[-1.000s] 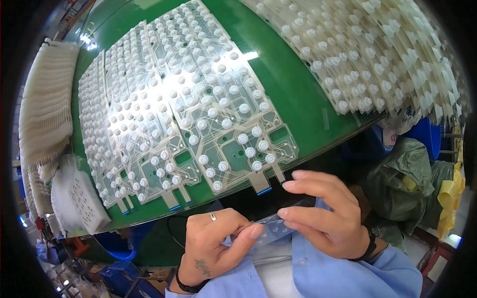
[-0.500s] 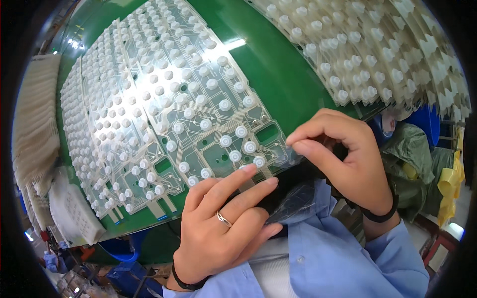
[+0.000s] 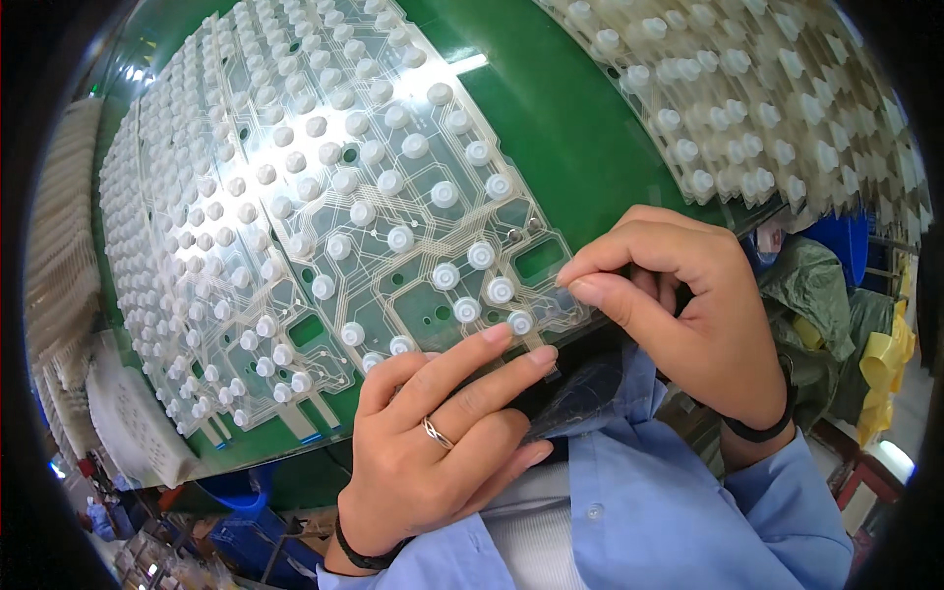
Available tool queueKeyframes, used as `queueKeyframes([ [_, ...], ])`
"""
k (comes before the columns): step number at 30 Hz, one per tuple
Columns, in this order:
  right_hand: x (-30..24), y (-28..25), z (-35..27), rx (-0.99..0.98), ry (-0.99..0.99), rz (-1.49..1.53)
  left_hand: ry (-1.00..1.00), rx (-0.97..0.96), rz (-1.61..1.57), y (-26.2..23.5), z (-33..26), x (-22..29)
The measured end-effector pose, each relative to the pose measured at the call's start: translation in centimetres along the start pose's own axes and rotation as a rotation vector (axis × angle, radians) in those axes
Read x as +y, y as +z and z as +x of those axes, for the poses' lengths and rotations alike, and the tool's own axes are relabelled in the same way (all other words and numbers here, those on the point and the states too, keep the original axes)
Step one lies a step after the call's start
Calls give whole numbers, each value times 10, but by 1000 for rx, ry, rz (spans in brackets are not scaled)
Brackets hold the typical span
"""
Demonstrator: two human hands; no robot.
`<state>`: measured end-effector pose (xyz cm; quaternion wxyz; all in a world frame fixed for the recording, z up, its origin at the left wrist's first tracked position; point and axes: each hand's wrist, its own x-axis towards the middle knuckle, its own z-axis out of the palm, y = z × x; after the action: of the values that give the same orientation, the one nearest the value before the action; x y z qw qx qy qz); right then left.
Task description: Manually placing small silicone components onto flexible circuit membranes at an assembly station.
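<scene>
The right hand point(image 3: 688, 315) pinches the near corner of the clear membrane sheet studded with white rubber domes point(image 3: 393, 226); the left hand point(image 3: 442, 442) presses flat fingers on its near edge. The sheet runs away up-left across the green table point(image 3: 580, 128).

A green table point(image 3: 570, 128) bears further dome sheets point(image 3: 787, 108); white stacks point(image 3: 59, 246) stand beside.

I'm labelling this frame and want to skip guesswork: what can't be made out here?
- Head view: the near corner of the clear dome sheet is covered by the right hand.
- The dark film at the table edge is mostly hidden behind the left hand.
- The pile of dome sheets is cut off by the rim.
- The white stack at left is blurred.
</scene>
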<state>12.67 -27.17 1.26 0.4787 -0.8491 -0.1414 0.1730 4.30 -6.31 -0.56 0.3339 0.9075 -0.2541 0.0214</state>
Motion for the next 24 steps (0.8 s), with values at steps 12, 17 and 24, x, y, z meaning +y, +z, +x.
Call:
queueKeyframes([
  [12,0,0,0,-5,-6,-2,0,4,-9,0,-1,-1],
  [17,-1,1,0,5,2,-25,4,-3,-15,0,-1,-1],
  [24,1,6,-2,45,-59,-15,-25,-63,110,2,0,5],
])
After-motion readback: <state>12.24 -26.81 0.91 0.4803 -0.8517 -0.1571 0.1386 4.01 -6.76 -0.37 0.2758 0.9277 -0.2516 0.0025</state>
